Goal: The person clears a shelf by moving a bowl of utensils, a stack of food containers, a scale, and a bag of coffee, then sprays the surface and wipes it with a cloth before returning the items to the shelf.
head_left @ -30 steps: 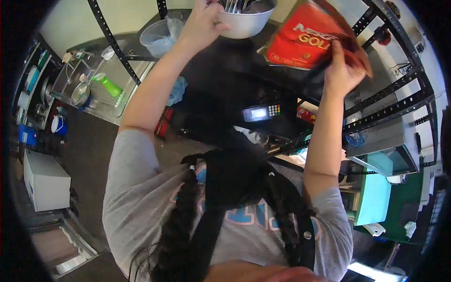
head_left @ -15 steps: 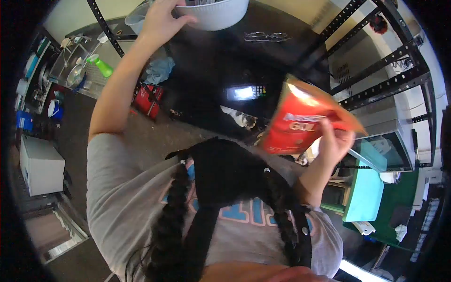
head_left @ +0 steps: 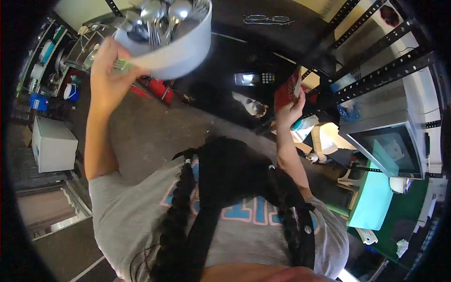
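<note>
My left hand (head_left: 110,75) is closed on the near left rim of a round white bowl (head_left: 185,56). The bowl hangs tilted over the dark table and holds several metal spoons and forks (head_left: 162,19). On the other side, my right hand (head_left: 291,113) grips a red pouch (head_left: 286,91) by its lower part. The pouch is turned partly edge-on beside the black perforated rack (head_left: 366,80), so most of its print is hidden. A payment terminal (head_left: 253,79) lies on the table between my hands.
Eyeglasses (head_left: 268,19) rest farther back on the table. Below the table edge is a white and dark cat (head_left: 251,104); a second small animal (head_left: 311,158) is near an open cardboard box (head_left: 329,138). A microwave (head_left: 390,148) stands right; a red bag (head_left: 162,91) hangs left.
The bowl has come left and nearer with my left hand, showing the cutlery inside. My right hand has moved the pouch up and away from me, turning its front from view.
</note>
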Available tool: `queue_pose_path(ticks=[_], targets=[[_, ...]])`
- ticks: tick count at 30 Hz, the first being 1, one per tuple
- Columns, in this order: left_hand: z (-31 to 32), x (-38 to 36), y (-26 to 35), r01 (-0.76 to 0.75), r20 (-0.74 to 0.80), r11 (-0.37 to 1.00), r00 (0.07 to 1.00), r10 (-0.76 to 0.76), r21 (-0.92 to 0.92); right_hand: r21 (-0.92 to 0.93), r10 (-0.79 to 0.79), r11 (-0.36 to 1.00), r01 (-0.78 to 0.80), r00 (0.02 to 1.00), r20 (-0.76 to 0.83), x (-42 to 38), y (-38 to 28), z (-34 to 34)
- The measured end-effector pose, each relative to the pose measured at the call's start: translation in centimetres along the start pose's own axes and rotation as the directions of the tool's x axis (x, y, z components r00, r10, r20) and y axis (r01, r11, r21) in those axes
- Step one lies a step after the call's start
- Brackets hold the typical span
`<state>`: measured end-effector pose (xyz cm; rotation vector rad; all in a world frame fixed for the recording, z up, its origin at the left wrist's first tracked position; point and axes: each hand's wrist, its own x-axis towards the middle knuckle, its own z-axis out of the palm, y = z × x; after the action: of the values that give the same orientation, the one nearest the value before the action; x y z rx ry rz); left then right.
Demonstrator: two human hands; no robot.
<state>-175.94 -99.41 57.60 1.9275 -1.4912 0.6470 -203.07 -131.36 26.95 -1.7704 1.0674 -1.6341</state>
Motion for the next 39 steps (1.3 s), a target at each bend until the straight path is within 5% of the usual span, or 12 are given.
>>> queue_pose_path(ticks=[3,5,9,17,18,22,23,28,33,35,37,39], targets=[[0.2,-4.0,-1.3,-0.050,0.016,0.995,0.999,0.052,-0.086,-0.055,-0.004,0.998,0.001,0.999,-0.045,0.9,-2.1,1.4],[1.6,-6.3,-2.3,-0.025,0.024,0.981,0.999,0.030,-0.192,0.038,0.307,0.952,-0.305,0.951,-0.044,1.4,-3.9,2.3],[6.4,-9.7,-7.0,0.033,0.143,0.970,0.990,0.002,-0.242,-0.103,0.106,0.987,-0.124,0.980,-0.168,1.5,3.9,5.8],[20.5,-10.0,-17.4,-0.029,0.191,0.919,0.975,0.112,-0.393,-0.202,0.203,0.952,-0.232,0.967,-0.153,0.9,6.7,7.1],[22.1,-9.9,-18.4,0.005,0.219,0.913,0.971,0.092,-0.408,0.144,0.367,0.926,-0.349,0.922,-0.126,0.9,2.5,7.5],[28.4,-9.1,-21.5,0.044,0.262,0.889,0.961,0.087,-0.456,-0.064,0.186,0.980,-0.191,0.980,-0.066,1.4,9.4,6.7],[29.8,-8.9,-21.9,0.028,0.268,0.877,0.956,0.116,-0.479,0.118,0.319,0.943,-0.310,0.945,-0.068,1.4,9.0,7.1],[34.6,-7.9,-23.4,0.017,0.238,0.902,0.967,0.096,-0.432,0.094,0.463,0.883,-0.460,0.886,-0.011,-0.2,10.9,6.4],[35.3,-6.2,-23.5,0.001,0.213,0.904,0.972,0.100,-0.428,0.082,0.631,0.756,-0.650,0.756,0.176,-8.5,5.8,7.4],[32.2,-4.4,-22.5,-0.080,0.082,0.940,0.990,0.113,-0.330,0.065,0.511,0.851,-0.521,0.851,0.126,-13.1,6.8,7.6],[26.9,-2.5,-21.8,0.022,0.164,0.923,0.985,0.045,-0.384,-0.018,0.677,0.735,-0.678,0.732,0.072,-15.2,5.8,7.7],[20.8,-0.4,-22.0,-0.227,-0.191,0.908,0.967,0.167,-0.353,-0.010,0.705,0.708,-0.706,0.705,0.078,-16.4,5.2,8.2]])
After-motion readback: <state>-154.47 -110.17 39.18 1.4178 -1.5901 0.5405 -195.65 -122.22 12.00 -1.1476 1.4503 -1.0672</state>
